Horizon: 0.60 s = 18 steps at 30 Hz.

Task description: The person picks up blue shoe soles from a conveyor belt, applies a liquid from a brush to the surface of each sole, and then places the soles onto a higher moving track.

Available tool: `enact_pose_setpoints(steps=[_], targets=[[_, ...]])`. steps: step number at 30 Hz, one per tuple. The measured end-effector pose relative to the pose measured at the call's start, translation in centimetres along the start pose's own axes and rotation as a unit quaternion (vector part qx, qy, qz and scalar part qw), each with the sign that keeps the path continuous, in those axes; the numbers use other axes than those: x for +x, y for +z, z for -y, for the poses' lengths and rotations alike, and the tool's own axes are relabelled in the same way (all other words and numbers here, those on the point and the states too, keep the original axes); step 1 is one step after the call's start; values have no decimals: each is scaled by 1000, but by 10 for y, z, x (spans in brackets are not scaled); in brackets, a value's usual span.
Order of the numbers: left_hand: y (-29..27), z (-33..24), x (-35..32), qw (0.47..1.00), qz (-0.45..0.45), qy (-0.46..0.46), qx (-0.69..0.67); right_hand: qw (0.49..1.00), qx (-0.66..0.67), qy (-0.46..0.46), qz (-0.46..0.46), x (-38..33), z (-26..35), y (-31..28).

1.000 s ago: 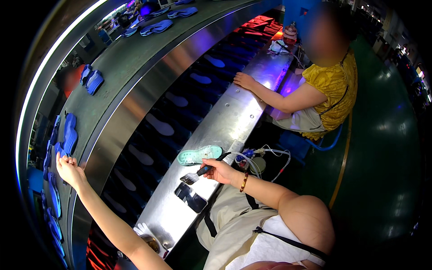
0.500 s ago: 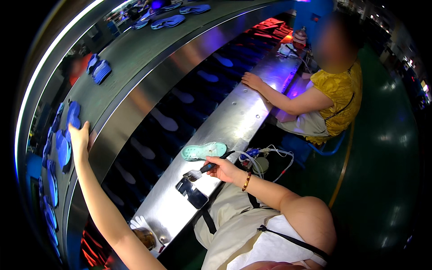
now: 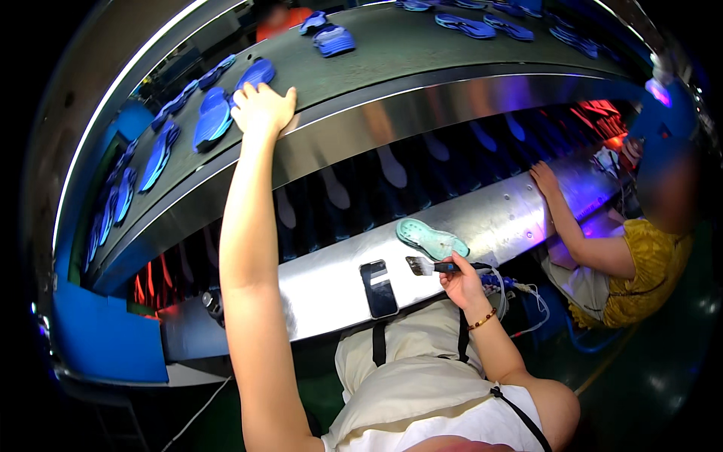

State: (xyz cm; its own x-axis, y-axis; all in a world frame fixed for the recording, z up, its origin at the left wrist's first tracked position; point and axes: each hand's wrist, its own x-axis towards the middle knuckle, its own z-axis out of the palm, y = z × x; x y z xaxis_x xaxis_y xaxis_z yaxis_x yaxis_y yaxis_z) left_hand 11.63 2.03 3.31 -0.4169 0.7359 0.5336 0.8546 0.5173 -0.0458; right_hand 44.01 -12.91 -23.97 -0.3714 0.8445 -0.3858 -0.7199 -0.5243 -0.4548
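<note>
My left hand reaches up to the conveyor belt, fingers spread, at the near end of a blue shoe sole. Whether the fingertips touch that sole is hard to make out. Just left of the hand lies another blue sole. Lower right, my right hand grips a brush by its dark handle, bristles pointing left. The brush is just below a mint-green shoe sole lying on the metal ledge. A dark phone lies to the left of the brush.
More blue soles lie along the belt. Under it, pale soles sit in a dark lower channel. A co-worker in a yellow top sits at the right, one hand on the ledge. White tubes hang beside my right hand.
The whole view has swung left, so belt, ledge and co-worker appear shifted right. My left hand is still by the blue soles, its fingers now spread. My right hand keeps the brush.
</note>
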Motion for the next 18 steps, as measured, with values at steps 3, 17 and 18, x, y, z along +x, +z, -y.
enact_pose_setpoints(steps=[3,17,18], targets=[[-2,-4,-3,999,-4,-32,-35,1000,-8,-4,5,1,4,3],[-11,24,-39,905,-238,227,-272,999,-3,-27,18,-9,22,1],[-8,32,-39,890,-236,232,-313,999,0,-34,18,-7,18,2]])
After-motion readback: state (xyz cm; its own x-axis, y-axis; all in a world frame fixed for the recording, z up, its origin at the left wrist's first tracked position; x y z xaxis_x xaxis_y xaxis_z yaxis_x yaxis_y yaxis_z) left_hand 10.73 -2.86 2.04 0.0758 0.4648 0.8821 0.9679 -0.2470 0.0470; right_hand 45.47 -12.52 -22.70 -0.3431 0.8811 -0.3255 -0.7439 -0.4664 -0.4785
